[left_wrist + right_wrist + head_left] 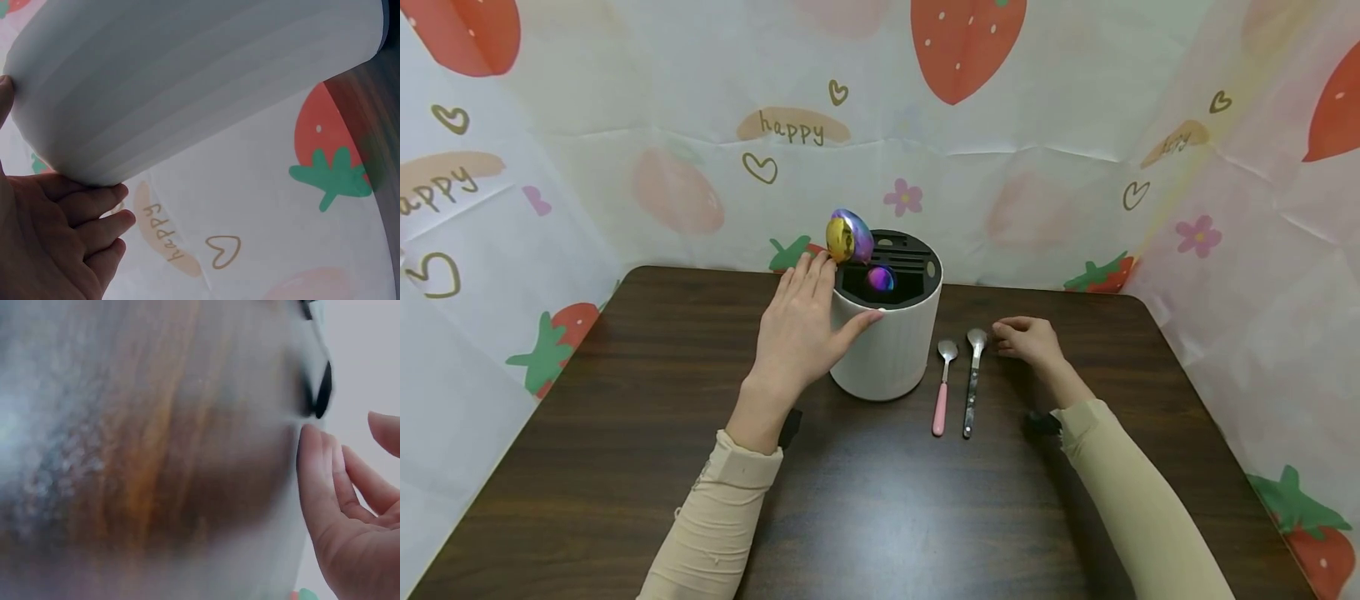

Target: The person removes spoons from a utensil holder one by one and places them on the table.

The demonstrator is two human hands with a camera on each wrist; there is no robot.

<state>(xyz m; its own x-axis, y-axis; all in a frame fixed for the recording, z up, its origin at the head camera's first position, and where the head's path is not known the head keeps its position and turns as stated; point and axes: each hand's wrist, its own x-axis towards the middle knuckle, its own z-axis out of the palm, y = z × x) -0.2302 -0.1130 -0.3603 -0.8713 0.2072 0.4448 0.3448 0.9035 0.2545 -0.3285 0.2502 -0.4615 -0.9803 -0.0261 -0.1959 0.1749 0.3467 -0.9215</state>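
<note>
A white ribbed utensil holder [887, 354] with a black slotted top stands upright near the back of the table. My left hand [797, 325] rests against its left side near the rim, fingers straight and thumb across the front; the left wrist view shows the fingertips at the holder's wall [206, 81]. Shiny gold and purple utensil heads [850, 237] stick up from the top, and a smaller purple-blue one [881, 279] sits lower. My right hand [1028, 340], holding nothing, is loosely bent just right of the head of a spoon with a dark speckled handle [972, 400].
Left of the dark-handled spoon lies a pink-handled spoon [940, 408], both with heads toward the back. The dark wooden table [865, 517] meets a strawberry-printed cloth backdrop [685, 108] behind and at the sides.
</note>
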